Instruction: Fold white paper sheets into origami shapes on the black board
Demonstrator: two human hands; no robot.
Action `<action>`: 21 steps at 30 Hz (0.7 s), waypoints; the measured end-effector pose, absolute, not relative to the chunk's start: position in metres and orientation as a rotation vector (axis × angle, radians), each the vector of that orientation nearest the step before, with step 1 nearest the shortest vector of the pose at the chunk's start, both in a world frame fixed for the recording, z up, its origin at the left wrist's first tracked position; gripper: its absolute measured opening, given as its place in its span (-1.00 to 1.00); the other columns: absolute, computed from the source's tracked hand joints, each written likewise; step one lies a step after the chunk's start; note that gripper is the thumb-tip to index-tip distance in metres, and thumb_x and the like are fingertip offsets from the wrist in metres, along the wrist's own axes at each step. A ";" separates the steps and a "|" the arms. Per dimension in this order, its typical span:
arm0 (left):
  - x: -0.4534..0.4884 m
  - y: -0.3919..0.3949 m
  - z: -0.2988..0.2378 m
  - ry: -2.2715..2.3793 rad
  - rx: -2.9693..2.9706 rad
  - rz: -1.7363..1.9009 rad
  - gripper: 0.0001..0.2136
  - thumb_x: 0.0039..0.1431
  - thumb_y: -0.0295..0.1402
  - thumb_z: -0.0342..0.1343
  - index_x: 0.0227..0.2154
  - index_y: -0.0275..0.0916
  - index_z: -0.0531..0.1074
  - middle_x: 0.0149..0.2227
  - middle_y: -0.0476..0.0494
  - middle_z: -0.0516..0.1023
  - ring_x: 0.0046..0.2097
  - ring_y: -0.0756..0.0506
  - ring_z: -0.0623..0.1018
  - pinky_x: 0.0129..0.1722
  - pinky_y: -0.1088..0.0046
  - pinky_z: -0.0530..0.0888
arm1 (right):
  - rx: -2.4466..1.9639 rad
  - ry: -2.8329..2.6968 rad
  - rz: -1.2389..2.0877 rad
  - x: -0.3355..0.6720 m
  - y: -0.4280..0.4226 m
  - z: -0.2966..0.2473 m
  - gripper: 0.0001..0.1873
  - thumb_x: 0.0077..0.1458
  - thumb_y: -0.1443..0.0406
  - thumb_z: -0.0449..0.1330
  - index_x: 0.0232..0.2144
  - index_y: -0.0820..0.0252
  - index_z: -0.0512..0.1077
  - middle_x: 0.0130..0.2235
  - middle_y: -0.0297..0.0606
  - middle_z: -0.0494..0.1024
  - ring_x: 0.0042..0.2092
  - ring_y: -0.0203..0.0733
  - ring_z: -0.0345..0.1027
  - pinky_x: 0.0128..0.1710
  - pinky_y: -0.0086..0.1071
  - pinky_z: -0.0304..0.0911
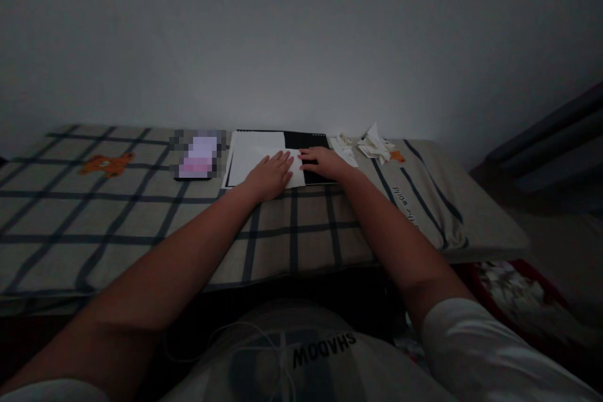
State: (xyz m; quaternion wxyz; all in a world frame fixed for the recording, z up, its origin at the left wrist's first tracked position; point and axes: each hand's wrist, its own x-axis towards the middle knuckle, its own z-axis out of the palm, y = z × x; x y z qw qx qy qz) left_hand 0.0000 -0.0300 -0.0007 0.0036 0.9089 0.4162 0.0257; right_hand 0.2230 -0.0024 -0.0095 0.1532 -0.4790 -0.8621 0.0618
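Note:
A sheet of white paper [257,144] lies over a black sheet or board [308,139] that has a row of small holes along its far edge. My left hand [272,174] rests flat on the white paper, its fingers stretched toward the right. From the other side my right hand [324,162] reaches in over the black part, fingers extended and fingertips near the white paper's right edge. Neither hand is wrapped round anything. Beside my right hand sit folded or crumpled pieces of white paper [374,144].
A checked cloth [282,239] with bear pictures covers the surface, which meets a grey wall [301,38]. To the left lies a phone [200,157] with a lit, blurred screen. Below right, a red container [522,289] holds pale scraps. A thin white cable [254,325] hangs in front of me.

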 end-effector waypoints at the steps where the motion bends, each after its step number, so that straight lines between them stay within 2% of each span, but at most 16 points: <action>1: 0.000 -0.030 -0.001 1.308 2.847 0.084 -0.47 0.43 -0.27 -0.31 0.37 -0.41 0.04 0.43 -0.33 -0.01 0.44 -0.22 0.00 0.37 0.09 0.06 | -1.386 -2.493 0.172 0.223 -0.005 -0.008 -0.56 0.22 0.17 0.23 0.13 0.10 0.46 0.26 -0.15 0.38 0.27 0.02 0.25 0.28 -0.01 0.15; 5: 0.001 -0.032 -0.002 1.330 2.855 0.112 -0.47 0.43 -0.27 -0.31 0.36 -0.39 0.06 0.43 -0.30 0.00 0.44 -0.23 0.01 0.37 0.10 0.05 | -1.357 -2.537 0.160 0.223 -0.015 -0.002 -0.56 0.17 0.17 0.28 0.10 0.04 0.49 0.29 -0.20 0.34 0.29 0.03 0.22 0.28 0.00 0.14; 13: 0.003 -0.037 -0.001 1.467 2.802 0.170 -0.48 0.42 -0.28 -0.31 0.36 -0.37 0.05 0.43 -0.29 0.01 0.43 -0.24 0.02 0.36 0.07 0.06 | -1.330 -2.503 0.178 0.220 -0.010 -0.007 -0.64 0.21 0.19 0.24 0.07 -0.02 0.51 0.22 -0.25 0.43 0.25 -0.01 0.27 0.26 0.01 0.14; 17: 0.003 -0.034 -0.003 1.453 2.803 0.154 -0.46 0.42 -0.27 -0.31 0.37 -0.39 0.04 0.43 -0.32 0.01 0.44 -0.25 0.01 0.36 0.08 0.05 | -1.331 -2.542 0.240 0.223 -0.010 -0.006 -0.60 0.19 0.19 0.26 0.09 -0.07 0.49 0.27 -0.31 0.36 0.31 0.02 0.19 0.29 0.04 0.10; 21: 0.003 -0.034 -0.003 1.450 2.796 0.145 -0.45 0.42 -0.25 -0.32 0.37 -0.42 0.03 0.43 -0.33 -0.01 0.44 -0.25 0.00 0.37 0.08 0.03 | -1.305 -2.581 0.321 0.226 -0.014 -0.003 -0.53 0.16 0.18 0.30 0.13 -0.04 0.46 0.31 -0.30 0.30 0.36 0.04 0.08 0.34 0.04 0.03</action>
